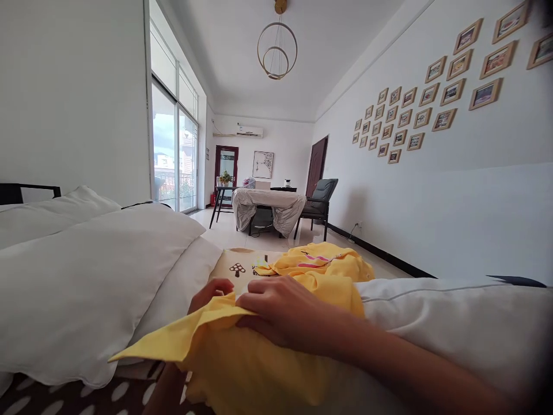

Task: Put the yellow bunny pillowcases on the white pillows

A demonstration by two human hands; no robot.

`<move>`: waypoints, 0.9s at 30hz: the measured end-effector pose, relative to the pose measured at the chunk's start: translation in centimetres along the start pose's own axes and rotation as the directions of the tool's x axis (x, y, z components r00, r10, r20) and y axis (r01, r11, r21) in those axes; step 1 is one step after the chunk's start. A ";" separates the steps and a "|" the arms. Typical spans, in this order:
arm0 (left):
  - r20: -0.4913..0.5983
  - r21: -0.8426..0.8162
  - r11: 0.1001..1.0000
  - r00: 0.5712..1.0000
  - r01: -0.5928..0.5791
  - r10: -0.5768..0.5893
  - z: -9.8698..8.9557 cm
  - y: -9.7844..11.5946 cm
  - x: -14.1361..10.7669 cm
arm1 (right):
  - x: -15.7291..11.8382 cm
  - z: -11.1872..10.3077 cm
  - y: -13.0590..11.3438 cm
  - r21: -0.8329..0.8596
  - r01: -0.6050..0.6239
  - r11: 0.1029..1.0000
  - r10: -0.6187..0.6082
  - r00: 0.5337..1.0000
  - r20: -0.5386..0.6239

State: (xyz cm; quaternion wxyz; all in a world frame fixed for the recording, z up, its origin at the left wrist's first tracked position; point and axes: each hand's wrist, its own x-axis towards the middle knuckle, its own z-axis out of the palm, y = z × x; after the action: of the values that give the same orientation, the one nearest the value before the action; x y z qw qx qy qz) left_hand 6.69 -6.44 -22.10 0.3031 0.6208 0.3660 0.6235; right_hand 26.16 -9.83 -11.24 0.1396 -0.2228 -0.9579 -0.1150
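Observation:
A yellow cloth (259, 369) is bunched up in front of me. One pointed flap of it sticks out to the left, and a folded part with a pink and dark print lies farther off. My right hand (280, 305) is closed on the cloth's upper edge, fingers bent over it and thumb below. Just left of it, my left hand (211, 293) has its fingers curled at the same edge, and the cloth hides part of its palm and wrist. Beyond the hands lies a beige fabric (227, 262) with a mushroom print.
White pillows (99, 271) fill the left side, and another white cushion (458, 317) lies at the right. Brown polka-dot fabric (86, 397) shows at lower left. Across the room stand a cloth-covered table (276, 199), a dark chair (320, 199) and a plant stand (222, 199).

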 end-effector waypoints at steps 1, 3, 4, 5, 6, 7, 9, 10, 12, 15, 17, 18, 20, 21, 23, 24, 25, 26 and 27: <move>-0.076 -0.020 0.999 0.996 0.042 -0.044 -0.3 0.1 -0.1 | 0.1 0.1 0.4 0.010 -0.042 0.999 0.042 0.999 -0.028; -0.099 -0.117 0.991 0.993 0.059 -0.071 -0.9 0.2 -0.3 | 0.2 0.1 1.3 0.021 -0.108 0.994 0.110 0.990 -0.093; -0.060 -0.163 0.986 0.997 0.031 -0.042 -1.1 0.3 -0.4 | 0.2 0.1 1.9 0.022 -0.125 0.992 0.127 0.984 -0.129; -0.010 -0.206 0.979 1.000 -0.001 -0.001 -1.3 0.4 -0.4 | 0.1 0.1 2.5 0.024 -0.130 0.991 0.132 0.978 -0.162; 0.032 -0.244 0.970 0.999 -0.023 0.032 -1.5 0.5 -0.5 | 0.0 0.0 3.0 0.027 -0.127 0.992 0.130 0.973 -0.192; 0.060 -0.270 0.962 0.997 -0.031 0.049 -1.5 0.5 -0.5 | -0.2 0.0 3.6 0.033 -0.120 0.992 0.124 0.967 -0.221; 0.093 -0.294 0.956 0.995 -0.004 0.033 -1.3 0.3 -0.5 | -0.6 0.1 4.5 0.044 -0.108 0.993 0.116 0.954 -0.276; 0.113 -0.291 0.956 0.994 0.028 0.006 -1.2 0.1 -0.5 | -0.8 0.1 4.8 0.046 -0.108 0.993 0.117 0.949 -0.294; 0.164 -0.261 0.961 0.985 0.097 -0.055 -0.8 -0.3 -0.4 | -1.1 0.3 5.1 0.034 -0.119 0.992 0.123 0.937 -0.326; 0.169 -0.210 0.969 0.981 0.131 -0.096 -0.2 -0.8 -0.3 | -1.2 0.4 5.1 -0.024 -0.159 0.987 0.142 0.929 -0.342; 0.188 -0.184 0.976 0.979 0.117 -0.082 0.1 -0.7 -0.4 | -1.1 0.3 5.1 -0.079 -0.200 0.976 0.165 0.932 -0.321; 0.206 -0.169 0.980 0.977 0.100 -0.064 0.2 -0.5 -0.4 | -1.1 0.1 5.1 -0.100 -0.219 0.970 0.181 0.937 -0.300; 0.239 -0.141 0.987 0.970 0.072 -0.037 0.2 -0.2 -0.4 | -0.9 -0.4 5.1 -0.118 -0.260 0.958 0.225 0.942 -0.247; 0.254 -0.138 0.988 0.966 0.074 -0.037 0.2 -0.1 -0.5 | -0.9 -0.6 5.2 -0.114 -0.287 0.951 0.257 0.941 -0.218; 0.268 -0.174 0.975 0.959 0.136 -0.086 0.1 -0.1 -0.7 | -0.9 -1.1 5.5 -0.091 -0.338 0.937 0.319 0.932 -0.173; 0.274 -0.216 0.958 0.954 0.186 -0.124 0.0 -0.1 -0.8 | -1.0 -1.3 5.7 -0.074 -0.357 0.931 0.342 0.926 -0.161; 0.269 -0.268 0.935 0.950 0.234 -0.161 0.0 -0.3 -0.9 | -1.1 -1.5 5.9 -0.051 -0.368 0.928 0.357 0.921 -0.157; 0.252 -0.321 0.908 0.949 0.268 -0.191 -0.1 -0.4 -1.0 | -1.2 -1.7 6.3 -0.025 -0.371 0.928 0.363 0.919 -0.154; 0.225 -0.370 0.884 0.951 0.286 -0.213 -0.2 -0.6 -1.2 | -1.5 -1.9 6.7 -0.001 -0.369 0.930 0.364 0.919 -0.149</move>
State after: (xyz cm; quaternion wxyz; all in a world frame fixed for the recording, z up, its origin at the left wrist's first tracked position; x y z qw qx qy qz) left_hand 6.52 -7.07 -23.26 0.5324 0.5467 0.2800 0.5824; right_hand 30.90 -5.11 -8.91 0.2250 -0.3911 -0.8848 -0.1166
